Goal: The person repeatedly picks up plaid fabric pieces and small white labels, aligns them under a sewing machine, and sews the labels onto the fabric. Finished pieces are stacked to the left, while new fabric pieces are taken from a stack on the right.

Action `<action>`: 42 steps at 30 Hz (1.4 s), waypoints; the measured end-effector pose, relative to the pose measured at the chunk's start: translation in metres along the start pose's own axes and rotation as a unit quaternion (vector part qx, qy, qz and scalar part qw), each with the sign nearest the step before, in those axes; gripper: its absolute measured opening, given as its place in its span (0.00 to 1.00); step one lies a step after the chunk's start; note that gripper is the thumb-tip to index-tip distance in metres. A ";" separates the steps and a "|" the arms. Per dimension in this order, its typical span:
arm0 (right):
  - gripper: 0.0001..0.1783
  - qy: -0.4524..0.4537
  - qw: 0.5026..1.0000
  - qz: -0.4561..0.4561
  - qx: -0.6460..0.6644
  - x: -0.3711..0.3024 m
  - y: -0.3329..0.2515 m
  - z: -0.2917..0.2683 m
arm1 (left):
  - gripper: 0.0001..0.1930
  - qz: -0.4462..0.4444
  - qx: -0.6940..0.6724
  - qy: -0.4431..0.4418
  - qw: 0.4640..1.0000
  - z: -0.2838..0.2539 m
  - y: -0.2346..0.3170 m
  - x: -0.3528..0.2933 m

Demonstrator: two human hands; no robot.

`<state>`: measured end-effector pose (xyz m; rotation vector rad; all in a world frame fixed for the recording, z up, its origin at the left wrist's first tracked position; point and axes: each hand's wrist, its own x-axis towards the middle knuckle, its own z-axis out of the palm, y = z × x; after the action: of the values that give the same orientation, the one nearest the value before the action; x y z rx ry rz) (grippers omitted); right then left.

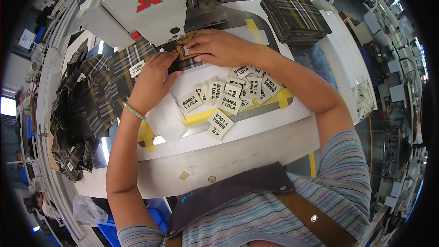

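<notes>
At the sewing machine [137, 9], my left hand [156, 78] lies with its fingers stretched out on plaid fabric [130, 66], fingertips beside a small brass-coloured clamp frame [182, 55]. My right hand [224, 49] reaches over the frame from the other side, its thumb apart from its fingers and its fingertips at the frame's opening. A pale patch shows inside the frame, partly hidden by these fingers. One white label [136, 69] with dark print sits on the fabric left of my left hand. Loose labels [230, 103] lie heaped in front of my hands.
Rumpled plaid pieces [82, 110] hang over the table's left side. A neat stack of plaid pieces [297, 16] stands at the back right. Yellow tape [201, 117] edges the white work surface. A blue bin [157, 215] is below the table's front edge.
</notes>
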<state>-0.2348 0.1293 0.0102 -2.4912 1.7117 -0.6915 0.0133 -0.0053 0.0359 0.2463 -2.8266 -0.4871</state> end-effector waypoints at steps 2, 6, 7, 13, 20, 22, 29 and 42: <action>0.18 -0.011 1.000 0.008 0.015 0.001 0.000 -0.002 | 0.26 -0.004 -0.011 -0.009 1.000 -0.002 0.000 0.001; 0.17 -0.008 1.000 0.016 0.024 0.001 -0.004 -0.007 | 0.25 0.022 -0.011 0.005 1.000 -0.001 -0.004 -0.001; 0.17 -0.007 0.999 0.018 0.027 0.001 -0.003 -0.006 | 0.25 0.013 -0.018 0.001 1.000 -0.002 -0.004 0.000; 0.17 -0.016 0.998 0.036 0.041 0.006 -0.003 -0.010 | 0.23 0.044 0.018 -0.015 0.999 -0.005 -0.013 -0.007; 0.17 0.000 0.999 0.027 0.020 0.008 0.008 -0.008 | 0.21 0.018 0.008 0.006 1.000 -0.015 -0.018 -0.023; 0.17 -0.011 0.999 0.047 0.019 0.011 0.004 -0.012 | 0.21 0.016 0.015 0.006 1.000 -0.017 -0.021 -0.027; 0.19 0.059 0.997 0.049 0.025 -0.004 -0.003 -0.024 | 0.21 0.018 0.010 0.019 1.000 -0.017 -0.025 -0.029; 0.12 0.161 0.972 0.074 -0.155 -0.071 0.026 -0.058 | 0.22 0.033 -0.010 -0.002 0.999 -0.001 -0.016 -0.008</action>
<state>-0.3009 0.1954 0.0312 -2.5131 2.2518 -0.9212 0.0229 -0.0187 0.0298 0.1489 -2.8224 -0.5015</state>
